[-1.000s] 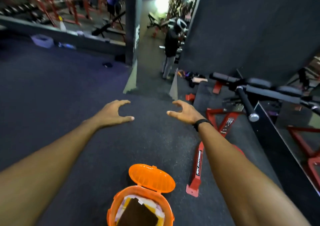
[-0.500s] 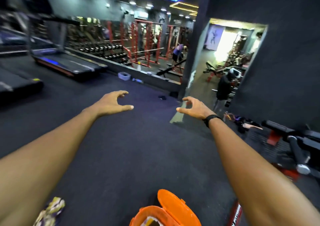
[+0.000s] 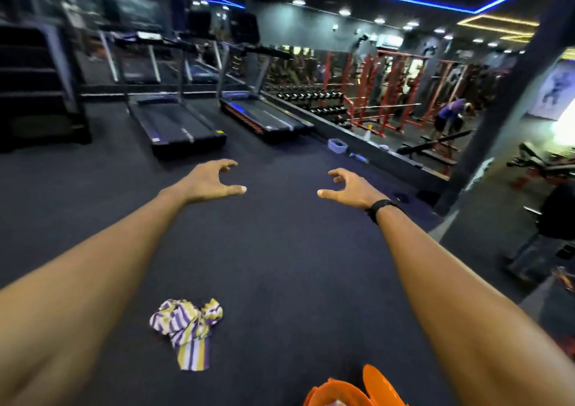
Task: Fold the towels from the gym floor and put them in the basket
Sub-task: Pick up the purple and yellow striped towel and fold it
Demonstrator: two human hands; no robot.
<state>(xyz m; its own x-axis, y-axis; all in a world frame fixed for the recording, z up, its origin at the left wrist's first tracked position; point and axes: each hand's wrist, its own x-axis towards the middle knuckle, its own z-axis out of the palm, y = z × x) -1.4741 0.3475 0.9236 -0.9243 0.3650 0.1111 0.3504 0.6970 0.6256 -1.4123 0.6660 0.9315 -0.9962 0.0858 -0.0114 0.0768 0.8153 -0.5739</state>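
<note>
A crumpled towel (image 3: 187, 328) with purple, white and olive stripes lies on the dark gym floor, low and left of centre. The orange basket (image 3: 336, 394) with its raised lid (image 3: 381, 385) shows only partly at the bottom edge, right of the towel. My left hand (image 3: 210, 181) and my right hand (image 3: 348, 188) are stretched out in front of me, well beyond the towel, both with fingers curled apart and holding nothing. A black band circles my right wrist.
Two treadmills (image 3: 174, 125) stand ahead on the left, a dumbbell rack (image 3: 308, 96) and red racks (image 3: 392, 94) behind a low ledge to the right. A dark pillar (image 3: 497, 104) rises at right. A person (image 3: 448, 116) bends over far back. A small grey box (image 3: 337, 146) sits by the ledge.
The view has swung left and up: the benches on the right left view, the treadmills and the striped towel came in, the basket slid to the bottom edge. Both hands stay outstretched and empty.
</note>
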